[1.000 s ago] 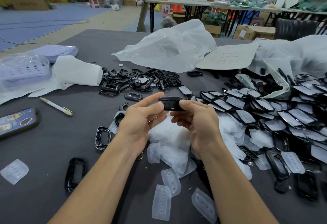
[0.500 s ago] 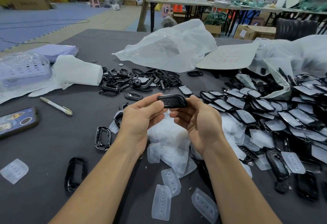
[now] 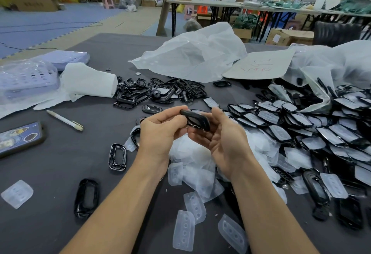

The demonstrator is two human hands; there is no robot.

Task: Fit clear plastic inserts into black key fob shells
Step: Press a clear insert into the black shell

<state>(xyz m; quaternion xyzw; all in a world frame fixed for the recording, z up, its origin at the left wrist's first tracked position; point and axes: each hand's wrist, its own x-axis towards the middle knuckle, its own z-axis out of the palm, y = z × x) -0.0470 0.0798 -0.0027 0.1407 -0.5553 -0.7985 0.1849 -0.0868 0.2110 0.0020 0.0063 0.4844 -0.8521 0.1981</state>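
A black key fob shell (image 3: 195, 119) hangs above the table's middle, tilted down to the right. My left hand (image 3: 160, 131) pinches its left end with thumb and fingers. My right hand (image 3: 222, 133) cradles its right end, thumb over the top and fingers curled beneath. Below the hands lies a heap of clear plastic inserts (image 3: 192, 165), with loose ones nearer me (image 3: 183, 230). Empty black shell frames (image 3: 160, 91) are piled behind. Shells with inserts fitted (image 3: 301, 125) spread in overlapping rows on the right.
A phone (image 3: 20, 137) and a pen (image 3: 65, 120) lie at the left. A white paper roll (image 3: 90, 80) and lilac trays in plastic (image 3: 26, 77) sit behind them. Crumpled clear bags (image 3: 190, 53) and a marked card (image 3: 259, 67) lie at the back. Single shells (image 3: 86, 197) dot the near left.
The shell has turned and tipped down to the right between my hands. My right hand has opened out beneath it, palm more upward, while the left keeps pinching the left end.
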